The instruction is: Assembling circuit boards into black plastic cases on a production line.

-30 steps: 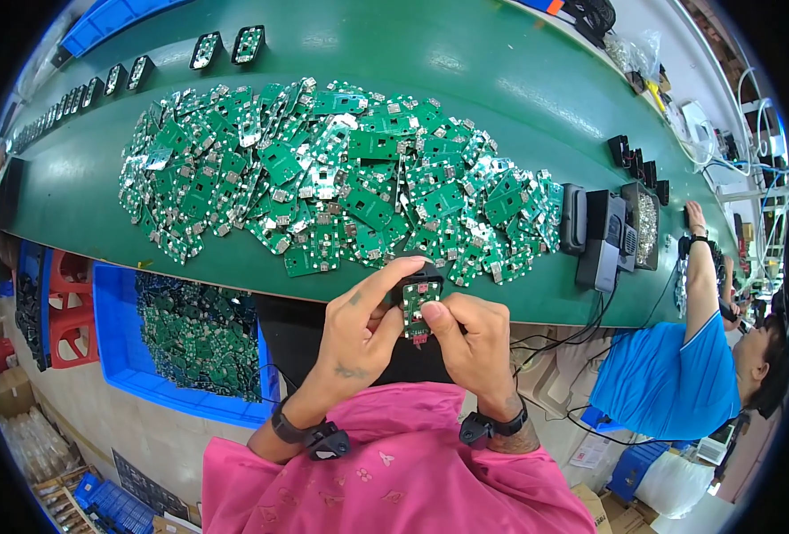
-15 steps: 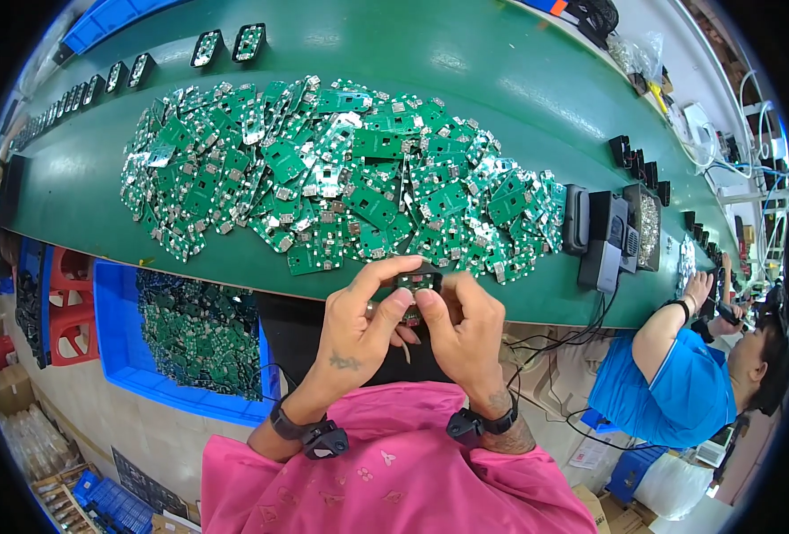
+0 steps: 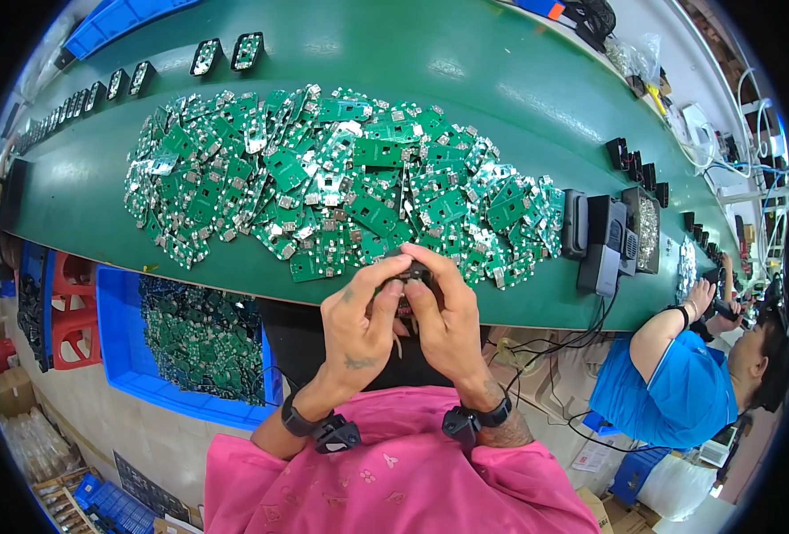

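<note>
Between both hands, just off the table's near edge, is a small black plastic case (image 3: pixel 410 269), its inside mostly hidden by fingers. My left hand (image 3: pixel 356 334) closes on it from the left, index finger over the far end and thumb pressed down on top. From the other side, my right hand (image 3: pixel 449 329) grips the same case, its thumb beside the left one. A large heap of green circuit boards (image 3: pixel 377 151) lies on the green table (image 3: pixel 466 62) just beyond the hands.
Black cases with boards (image 3: pixel 247 52) stand in a row at the far left. A blue bin (image 3: pixel 120 356) of boards sits below the table's left part. Black and grey devices (image 3: pixel 600 245) with cables stand right of the heap. Farther right, a co-worker in a blue shirt (image 3: pixel 666 383) works.
Both hands have shifted slightly, the right one inward and its index finger now over the case's far end. The board seen inside the case earlier is now mostly covered.
</note>
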`<state>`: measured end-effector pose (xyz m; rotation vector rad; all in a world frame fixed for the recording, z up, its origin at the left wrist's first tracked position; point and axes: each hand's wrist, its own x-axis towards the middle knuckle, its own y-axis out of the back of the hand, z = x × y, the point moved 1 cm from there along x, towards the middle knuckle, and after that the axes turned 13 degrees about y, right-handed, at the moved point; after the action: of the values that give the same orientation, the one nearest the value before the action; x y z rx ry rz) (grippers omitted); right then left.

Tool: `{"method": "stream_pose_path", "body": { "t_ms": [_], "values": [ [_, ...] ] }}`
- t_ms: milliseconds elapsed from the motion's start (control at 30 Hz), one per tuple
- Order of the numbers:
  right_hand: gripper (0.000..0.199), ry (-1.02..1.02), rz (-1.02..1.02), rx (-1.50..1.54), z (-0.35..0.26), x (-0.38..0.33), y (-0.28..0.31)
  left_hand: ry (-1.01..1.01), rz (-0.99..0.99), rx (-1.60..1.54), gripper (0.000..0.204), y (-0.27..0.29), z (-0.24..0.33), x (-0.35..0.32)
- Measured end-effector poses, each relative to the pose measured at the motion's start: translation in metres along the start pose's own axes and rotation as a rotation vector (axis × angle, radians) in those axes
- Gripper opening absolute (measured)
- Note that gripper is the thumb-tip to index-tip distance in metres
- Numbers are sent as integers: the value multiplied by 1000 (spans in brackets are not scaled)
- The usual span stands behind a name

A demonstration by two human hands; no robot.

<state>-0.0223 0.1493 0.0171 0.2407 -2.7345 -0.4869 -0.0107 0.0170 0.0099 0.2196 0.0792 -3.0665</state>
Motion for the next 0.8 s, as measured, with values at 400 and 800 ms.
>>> {"method": "stream_pose_path", "body": {
  "t_ms": [400,800],
  "values": [
    [39,-319,-42,380,-6,19,5,197,-164,-190,40,23,12,8],
    [65,571,-27,-29,-16,14,-2,-729,121,239,34,27,4,6]
  ]
}}
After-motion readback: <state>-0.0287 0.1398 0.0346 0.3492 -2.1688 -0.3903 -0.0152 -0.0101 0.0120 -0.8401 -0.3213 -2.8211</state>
